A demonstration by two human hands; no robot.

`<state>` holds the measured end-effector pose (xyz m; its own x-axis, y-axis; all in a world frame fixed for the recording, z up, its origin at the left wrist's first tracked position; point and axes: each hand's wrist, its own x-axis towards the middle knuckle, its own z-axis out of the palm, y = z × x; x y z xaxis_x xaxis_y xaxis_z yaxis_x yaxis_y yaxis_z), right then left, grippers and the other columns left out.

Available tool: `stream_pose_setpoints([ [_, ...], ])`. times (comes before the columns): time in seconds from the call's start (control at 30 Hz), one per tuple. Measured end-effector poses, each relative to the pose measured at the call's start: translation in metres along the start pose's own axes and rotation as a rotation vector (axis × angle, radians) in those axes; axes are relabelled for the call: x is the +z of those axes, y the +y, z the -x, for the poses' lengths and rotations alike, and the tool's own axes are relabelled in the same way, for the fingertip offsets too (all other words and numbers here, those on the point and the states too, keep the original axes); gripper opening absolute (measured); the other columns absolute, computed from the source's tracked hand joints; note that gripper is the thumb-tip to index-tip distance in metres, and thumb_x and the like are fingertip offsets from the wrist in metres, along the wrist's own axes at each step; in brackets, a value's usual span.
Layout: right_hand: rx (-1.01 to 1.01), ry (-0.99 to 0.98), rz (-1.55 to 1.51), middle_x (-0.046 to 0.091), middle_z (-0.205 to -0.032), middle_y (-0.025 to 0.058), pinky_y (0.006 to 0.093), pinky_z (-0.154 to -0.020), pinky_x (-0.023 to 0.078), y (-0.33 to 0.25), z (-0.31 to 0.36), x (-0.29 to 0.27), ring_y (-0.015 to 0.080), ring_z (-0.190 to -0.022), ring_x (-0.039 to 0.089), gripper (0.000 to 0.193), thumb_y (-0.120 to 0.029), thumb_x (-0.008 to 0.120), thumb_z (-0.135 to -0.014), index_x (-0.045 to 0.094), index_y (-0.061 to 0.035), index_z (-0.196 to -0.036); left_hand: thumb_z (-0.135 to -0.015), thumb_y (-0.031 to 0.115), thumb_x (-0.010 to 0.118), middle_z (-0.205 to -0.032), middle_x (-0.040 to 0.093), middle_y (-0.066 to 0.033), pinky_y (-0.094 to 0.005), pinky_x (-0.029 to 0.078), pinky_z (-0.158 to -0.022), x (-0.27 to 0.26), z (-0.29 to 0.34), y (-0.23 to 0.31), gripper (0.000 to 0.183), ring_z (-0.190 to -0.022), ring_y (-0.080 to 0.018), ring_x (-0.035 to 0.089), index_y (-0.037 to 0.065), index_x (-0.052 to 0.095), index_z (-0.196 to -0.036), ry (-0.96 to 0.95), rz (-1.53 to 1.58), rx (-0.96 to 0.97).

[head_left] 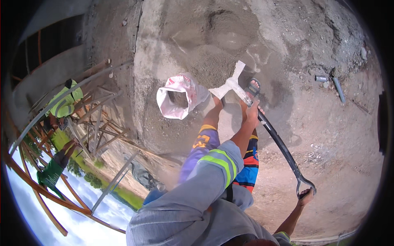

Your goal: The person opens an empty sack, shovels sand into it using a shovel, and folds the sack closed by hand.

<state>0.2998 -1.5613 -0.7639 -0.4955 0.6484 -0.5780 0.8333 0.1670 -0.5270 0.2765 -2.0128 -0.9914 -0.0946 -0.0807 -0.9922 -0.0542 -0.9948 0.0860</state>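
A shovel [283, 146] with a black shaft slants across in front of me. Its whitish, dust-covered blade [230, 82] is at the near edge of a grey sand-like pile [211, 63]. My left hand [253, 112] wraps round the shaft a little behind the blade. My right hand [305, 197] grips the handle at the other end, low on the right. Left of the blade stands a white sack [166, 102], its mouth open, with grey material inside. My sandalled foot [253, 87] is beside the blade; the other is partly hidden behind it.
Grey pipe pieces [339, 89] lie on the ground at the right. At the left are a heap of wooden poles [98, 127] and a long metal bar [67, 92]. A person in a bright yellow-green top [65, 102] and another in dark green [51, 174] are there.
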Motion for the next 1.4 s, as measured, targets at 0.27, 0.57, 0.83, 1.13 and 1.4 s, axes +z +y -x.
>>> stream_pose_setpoints([
  [0.27, -0.163, -0.220, 0.225, 0.038, -0.050, -0.0028, 0.0227, -0.037, 0.032, -0.146, 0.016, 0.041, 0.0082, -0.039, 0.036, 0.030, -0.028, 0.052, -0.086, 0.042, -0.0131, -0.062, -0.082, 0.020, 0.056, -0.061, 0.044, 0.0007, -0.0298, 0.044, -0.048, -0.045, 0.047, 0.027, 0.013, -0.050, -0.0135, 0.047, 0.012, 0.048, -0.076, 0.094, 0.270, 0.050],
  [0.57, -0.433, -0.480, 0.469, 0.034, -0.052, -0.0043, 0.0230, -0.040, 0.029, -0.324, 0.198, 0.141, 0.0073, -0.042, 0.034, 0.030, -0.030, 0.053, -0.087, 0.042, -0.0135, -0.065, -0.085, 0.011, 0.055, -0.064, 0.046, -0.0042, -0.0292, 0.044, -0.047, -0.082, 0.072, 0.119, 0.012, -0.053, -0.0141, 0.047, 0.004, 0.045, -0.081, -0.039, 0.655, 0.242],
  [0.83, -0.613, -1.511, 0.410, 0.041, -0.071, 0.0048, 0.0244, -0.041, 0.046, -0.225, 0.594, 0.287, 0.0128, -0.058, 0.048, 0.062, -0.035, 0.071, -0.075, 0.034, 0.0014, -0.108, -0.082, 0.019, 0.057, -0.065, 0.050, -0.0049, -0.0320, 0.048, -0.054, -0.211, 0.009, 0.234, 0.017, -0.057, -0.0182, 0.052, 0.010, 0.043, -0.078, -0.277, 1.184, 0.026],
  [1.13, -0.426, -1.918, 0.297, 0.051, -0.073, 0.0131, 0.0319, -0.040, 0.053, -0.302, 0.581, 0.264, 0.0223, -0.053, 0.057, 0.071, -0.019, 0.079, -0.068, 0.030, 0.0055, -0.113, -0.084, 0.019, 0.056, -0.074, 0.050, -0.0072, -0.0339, 0.055, -0.066, -0.171, 0.098, 0.265, 0.021, -0.064, -0.0211, 0.055, 0.005, 0.041, -0.090, -0.305, 1.085, -0.069],
  [1.4, -0.611, -1.408, 0.060, 0.046, -0.073, 0.0074, 0.0273, -0.046, 0.044, -0.364, 0.391, 0.179, 0.0178, -0.055, 0.049, 0.049, -0.022, 0.063, -0.080, 0.037, 0.0057, -0.110, -0.087, 0.020, 0.054, -0.089, 0.049, -0.0090, -0.0431, 0.050, -0.081, -0.143, 0.169, 0.268, 0.025, -0.083, -0.0237, 0.054, 0.004, 0.039, -0.100, -0.304, 0.787, 0.251],
])
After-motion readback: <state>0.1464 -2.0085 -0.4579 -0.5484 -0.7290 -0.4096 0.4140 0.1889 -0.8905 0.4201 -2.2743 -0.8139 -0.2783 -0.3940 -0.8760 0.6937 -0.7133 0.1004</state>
